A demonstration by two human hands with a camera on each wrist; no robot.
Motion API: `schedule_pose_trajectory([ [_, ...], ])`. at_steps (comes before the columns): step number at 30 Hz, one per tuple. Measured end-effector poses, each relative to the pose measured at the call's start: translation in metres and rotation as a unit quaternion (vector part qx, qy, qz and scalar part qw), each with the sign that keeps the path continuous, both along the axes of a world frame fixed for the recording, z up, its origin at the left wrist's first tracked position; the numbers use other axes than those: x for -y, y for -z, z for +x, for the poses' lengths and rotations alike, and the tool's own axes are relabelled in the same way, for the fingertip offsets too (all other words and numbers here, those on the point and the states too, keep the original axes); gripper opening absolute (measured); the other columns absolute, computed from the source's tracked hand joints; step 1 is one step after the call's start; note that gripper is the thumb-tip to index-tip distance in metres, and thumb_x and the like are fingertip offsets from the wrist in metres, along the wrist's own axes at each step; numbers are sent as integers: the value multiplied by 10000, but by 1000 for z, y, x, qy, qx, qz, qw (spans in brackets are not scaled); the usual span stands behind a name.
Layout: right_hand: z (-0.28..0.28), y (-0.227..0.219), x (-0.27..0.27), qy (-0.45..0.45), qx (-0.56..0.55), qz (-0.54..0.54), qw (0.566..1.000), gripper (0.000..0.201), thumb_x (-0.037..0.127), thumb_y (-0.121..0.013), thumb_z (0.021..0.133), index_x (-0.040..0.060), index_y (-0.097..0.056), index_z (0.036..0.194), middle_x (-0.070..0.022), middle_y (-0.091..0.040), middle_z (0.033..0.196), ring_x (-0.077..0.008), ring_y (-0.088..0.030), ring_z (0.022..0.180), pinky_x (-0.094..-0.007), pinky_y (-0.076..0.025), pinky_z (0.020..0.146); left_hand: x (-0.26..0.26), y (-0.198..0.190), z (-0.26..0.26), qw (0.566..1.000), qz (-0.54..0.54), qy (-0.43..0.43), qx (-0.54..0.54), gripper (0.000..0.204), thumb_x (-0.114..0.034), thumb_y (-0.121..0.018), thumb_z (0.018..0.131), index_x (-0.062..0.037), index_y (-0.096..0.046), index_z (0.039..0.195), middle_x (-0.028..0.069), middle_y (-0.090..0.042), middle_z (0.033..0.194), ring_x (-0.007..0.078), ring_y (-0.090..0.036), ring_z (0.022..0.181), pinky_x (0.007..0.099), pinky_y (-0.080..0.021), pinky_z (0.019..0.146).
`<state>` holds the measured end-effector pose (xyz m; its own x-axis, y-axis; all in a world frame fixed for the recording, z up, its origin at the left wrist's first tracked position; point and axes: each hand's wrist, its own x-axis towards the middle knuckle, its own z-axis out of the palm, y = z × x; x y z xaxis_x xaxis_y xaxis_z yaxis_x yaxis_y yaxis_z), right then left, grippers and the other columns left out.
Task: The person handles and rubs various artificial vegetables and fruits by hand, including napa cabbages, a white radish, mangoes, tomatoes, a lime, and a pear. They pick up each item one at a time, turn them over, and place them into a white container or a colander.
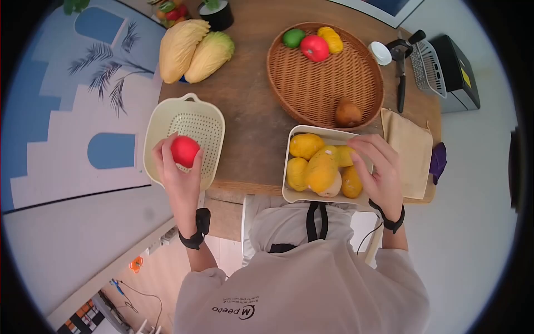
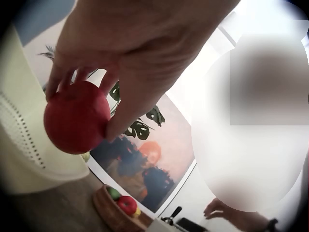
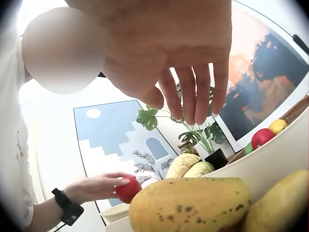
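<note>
A red round fruit [image 1: 185,151] is held between the fingers and thumb of the left hand [image 1: 181,178], over the pale perforated basket [image 1: 213,123]. In the left wrist view the left hand [image 2: 130,53] grips the red fruit [image 2: 78,117] beside the basket's wall. The right hand [image 1: 384,175] hovers at the right side of a cream bin [image 1: 328,131] holding several yellow fruits [image 1: 322,168]. Its fingers [image 3: 190,94] hang extended above a spotted yellow fruit [image 3: 188,205] in the right wrist view, with nothing between them.
A round wicker tray [image 1: 311,83] holds a green fruit [image 1: 293,38], a red one [image 1: 315,48], a yellow one [image 1: 330,40] and a brown one [image 1: 348,113]. Cabbages [image 1: 208,55] stand at the back left. A knife [image 1: 401,92] and cloth bag [image 1: 407,153] lie right.
</note>
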<state>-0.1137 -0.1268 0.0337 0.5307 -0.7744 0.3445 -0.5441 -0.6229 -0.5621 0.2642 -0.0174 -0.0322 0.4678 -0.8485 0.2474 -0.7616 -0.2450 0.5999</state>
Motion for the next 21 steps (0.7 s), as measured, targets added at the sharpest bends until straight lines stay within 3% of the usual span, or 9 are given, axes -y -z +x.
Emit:
schedule_pose_trajectory([
  [5, -18, -1, 31, -4, -44, -10, 999, 190, 53, -764, 924, -11, -733, 1100, -177, -739, 1030, -386, -718, 919, -435, -575, 785, 9, 2, -16, 996, -17, -56, 66, 534, -51, -813, 907, -32, -609, 1400, 196, -505, 1454, 396, -599, 1284, 481, -516, 1073],
  [8, -22, -1, 66, 18, -67, -9, 998, 273, 125, -742, 965, 16, -706, 1213, -188, -733, 1101, -403, -714, 970, -462, -578, 816, 12, -11, -44, 991, -122, -32, 32, 437, -30, -766, 928, -23, -640, 1345, 194, -568, 1388, 388, -603, 1280, 479, -498, 1091],
  [11, -17, 15, 117, -6, -103, -75, 992, 402, 204, -732, 987, 53, -644, 1349, -205, -705, 1216, -422, -703, 1041, -489, -585, 887, 2, -15, -84, 983, -155, 73, -66, 341, -6, -735, 935, -17, -665, 1269, 174, -639, 1293, 366, -617, 1264, 470, -490, 1095],
  [13, -8, 35, 155, -33, -150, -92, 984, 532, 218, -731, 1002, 30, -555, 1467, -232, -634, 1405, -430, -648, 1244, -476, -556, 1038, -1, -12, -123, 964, -146, 146, -166, 285, -11, -725, 953, -40, -676, 1232, 158, -684, 1265, 342, -636, 1236, 448, -487, 1088],
  [15, 8, 63, 193, -65, -177, -140, 972, 644, 234, -759, 981, 35, -486, 1529, -238, -562, 1500, -431, -588, 1348, -479, -523, 1108, -11, -7, -158, 943, -139, 204, -221, 272, 27, -731, 933, -34, -690, 1195, 155, -707, 1215, 335, -683, 1137, 421, -536, 1007],
  [19, 59, 100, 244, -63, -235, -142, 960, 781, 223, -815, 925, 16, -423, 1568, -233, -543, 1496, -429, -556, 1383, -477, -492, 1151, -34, -21, -194, 887, -123, 354, -269, 257, 58, -777, 882, -16, -742, 1125, 138, -735, 1088, 314, -726, 943, 374, -596, 832],
  [21, 81, 110, 256, -67, -268, -107, 955, 852, 209, -846, 889, 12, -394, 1584, -227, -548, 1476, -424, -554, 1381, -480, -483, 1161, -44, -24, -195, 875, -115, 392, -260, 260, 64, -776, 880, -14, -749, 1126, 134, -739, 1077, 305, -729, 934, 378, -599, 821],
])
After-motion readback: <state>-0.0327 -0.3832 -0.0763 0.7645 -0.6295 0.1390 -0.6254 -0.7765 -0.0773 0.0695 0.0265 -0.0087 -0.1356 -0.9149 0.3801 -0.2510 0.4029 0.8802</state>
